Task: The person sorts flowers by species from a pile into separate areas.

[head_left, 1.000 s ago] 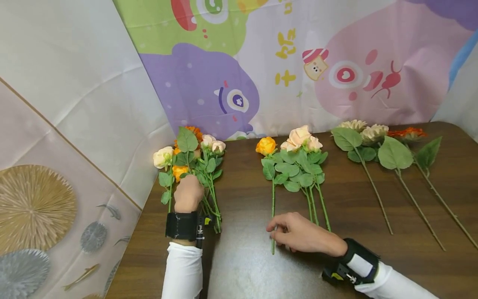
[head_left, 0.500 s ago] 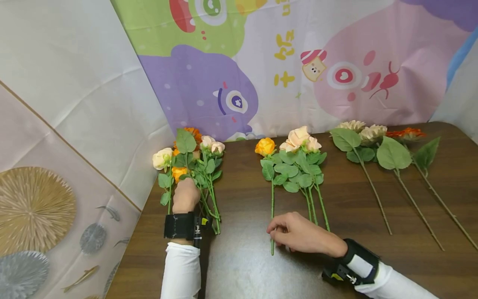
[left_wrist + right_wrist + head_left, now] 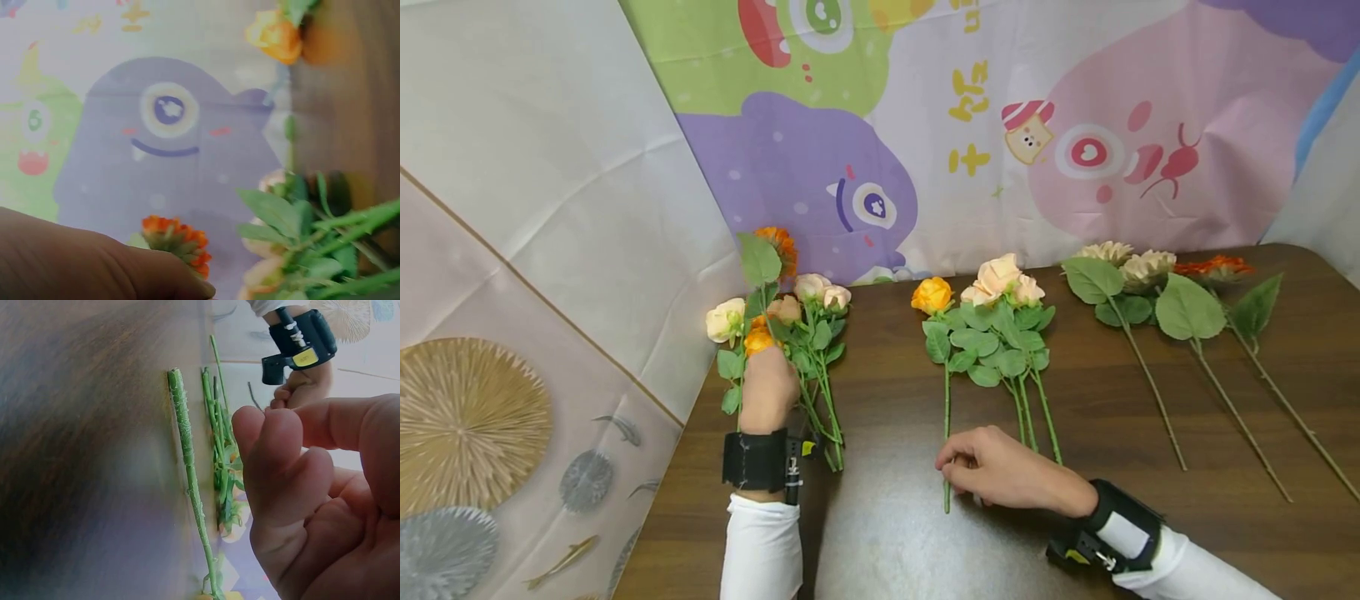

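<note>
In the head view my left hand [image 3: 767,387] grips the stem of an orange daisy-like flower [image 3: 781,250], raised above the left bunch with its big leaf [image 3: 759,259] upright. Its bloom [image 3: 178,240] shows beyond the thumb in the left wrist view. Beneath lie a cream rose [image 3: 726,321], an orange rose [image 3: 760,337] and pale pink roses [image 3: 812,287]. My right hand [image 3: 1015,468] hovers with loosely bent fingers over the stem of another orange rose [image 3: 933,296]. The right wrist view shows that stem [image 3: 190,456] apart from the fingers.
Right of the orange rose lie several peach roses [image 3: 1000,277] with leafy stems. Two cream flowers [image 3: 1150,270] and a rust-orange flower [image 3: 1216,267] lie at the table's [image 3: 880,533] far right. A cartoon-printed cloth [image 3: 970,208] hangs behind the back edge.
My left hand has lifted the orange daisy-like flower up and slightly left, off the bunch, uncovering a peach rose below. The right hand has stayed in place.
</note>
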{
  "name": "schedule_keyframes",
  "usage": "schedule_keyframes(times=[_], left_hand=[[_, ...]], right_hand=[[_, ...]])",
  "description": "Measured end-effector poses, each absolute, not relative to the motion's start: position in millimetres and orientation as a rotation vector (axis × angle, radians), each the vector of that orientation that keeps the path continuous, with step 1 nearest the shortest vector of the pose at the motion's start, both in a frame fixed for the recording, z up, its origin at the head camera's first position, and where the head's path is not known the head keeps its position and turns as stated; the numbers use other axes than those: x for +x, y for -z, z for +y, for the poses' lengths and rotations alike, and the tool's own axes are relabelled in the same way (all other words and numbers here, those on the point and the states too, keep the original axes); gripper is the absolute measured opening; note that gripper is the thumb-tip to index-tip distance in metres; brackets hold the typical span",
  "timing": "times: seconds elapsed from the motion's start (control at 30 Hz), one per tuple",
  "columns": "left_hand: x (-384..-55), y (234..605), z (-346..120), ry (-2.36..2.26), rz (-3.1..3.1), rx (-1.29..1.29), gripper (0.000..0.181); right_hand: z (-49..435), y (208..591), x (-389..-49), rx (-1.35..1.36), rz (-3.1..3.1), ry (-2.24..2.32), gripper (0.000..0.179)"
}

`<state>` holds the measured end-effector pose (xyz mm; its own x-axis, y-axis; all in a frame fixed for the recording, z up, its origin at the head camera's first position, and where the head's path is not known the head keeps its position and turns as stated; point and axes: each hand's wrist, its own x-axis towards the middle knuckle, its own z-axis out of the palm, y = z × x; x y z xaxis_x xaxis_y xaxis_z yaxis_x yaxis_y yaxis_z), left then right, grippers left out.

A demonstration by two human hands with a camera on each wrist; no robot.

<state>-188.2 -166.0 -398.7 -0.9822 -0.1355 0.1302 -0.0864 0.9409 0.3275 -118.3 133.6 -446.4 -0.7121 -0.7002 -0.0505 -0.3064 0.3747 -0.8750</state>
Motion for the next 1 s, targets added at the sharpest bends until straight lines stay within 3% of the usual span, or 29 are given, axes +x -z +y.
schedule_keyframes(times=[0.33,0.63,1.0], left_hand=[[-178,375,-141,0.679,-2.765,-0.135,0.037],[-166,366,-96,0.861,-2.698,-0.498,0.018],[-145,370,-47,0.882,-2.479,-0.911,0.008]], right_hand=[[137,446,-117,-0.864,2.230,1.294,0.017],[136,431,-111,-0.819,2.314,1.362,0.015],[133,393,-104,-0.681,2.433,1.668,0.022]])
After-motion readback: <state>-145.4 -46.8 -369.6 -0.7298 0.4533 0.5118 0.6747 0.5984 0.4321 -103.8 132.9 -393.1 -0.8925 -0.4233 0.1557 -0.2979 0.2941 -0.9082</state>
